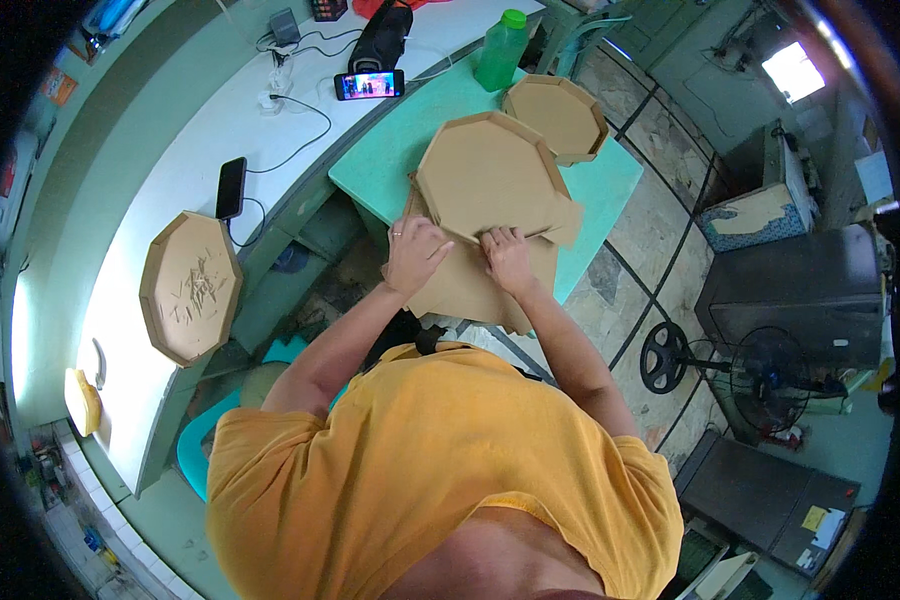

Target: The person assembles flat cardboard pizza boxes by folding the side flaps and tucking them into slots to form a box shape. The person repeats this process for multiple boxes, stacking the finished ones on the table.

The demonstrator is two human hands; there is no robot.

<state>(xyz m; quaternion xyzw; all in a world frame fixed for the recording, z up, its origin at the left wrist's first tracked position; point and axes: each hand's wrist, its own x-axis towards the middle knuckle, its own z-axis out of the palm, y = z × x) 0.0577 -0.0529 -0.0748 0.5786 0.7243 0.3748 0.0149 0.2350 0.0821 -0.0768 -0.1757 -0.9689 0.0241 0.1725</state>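
An octagonal brown cardboard box (pixel 490 175) with raised folded edges lies on the green table in front of me. Below its near side a flat cardboard flap (pixel 480 285) sticks out toward my body. My left hand (pixel 416 252) grips the box's near left corner, fingers bent against the board. Close beside it, my right hand (pixel 507 258) has its fingers curled over the near edge, at a fold. The undersides of both hands are hidden. To the right of my right hand, a loose cardboard tab (pixel 567 222) juts out.
A second octagonal box (pixel 558 115) and a green bottle (pixel 500 50) stand at the far end of the green table (pixel 600 190). On the white counter (pixel 185 160) are a lit phone (pixel 370 85), a dark phone (pixel 231 188), cables and a cardboard tray (pixel 160 320) holding small strips. A fan (pixel 770 380) stands right.
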